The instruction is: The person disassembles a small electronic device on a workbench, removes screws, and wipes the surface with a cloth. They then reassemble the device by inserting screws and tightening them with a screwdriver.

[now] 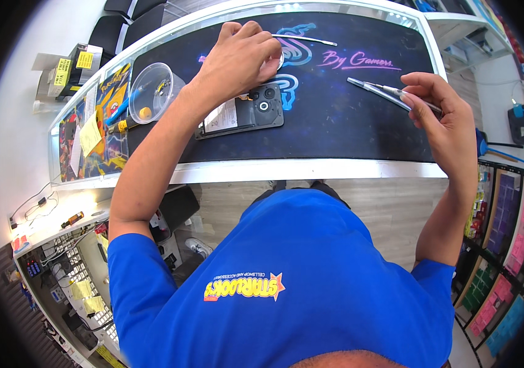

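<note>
A phone [249,116] with its back cover off lies on the dark printed mat [348,135], camera lenses and a pale label showing. My left hand [240,58] is just beyond it, fingers curled and closed. A pale rounded edge peeks out by its fingertips; what it pinches is mostly hidden. Close to those fingers, a thin metal tool [314,40] points right, and I cannot tell whether the hand touches it. Over the mat's right side, my right hand [436,110] holds metal tweezers [375,92] between thumb and fingers, tips pointing left.
Left of my forearm stands a clear round tub [151,92] with small parts inside. Beside it are a yellow-and-black handled tool [124,125] and a yellow sticky note [91,135]. Boxes [72,70] sit at the far left. The white counter edge [311,169] runs before me.
</note>
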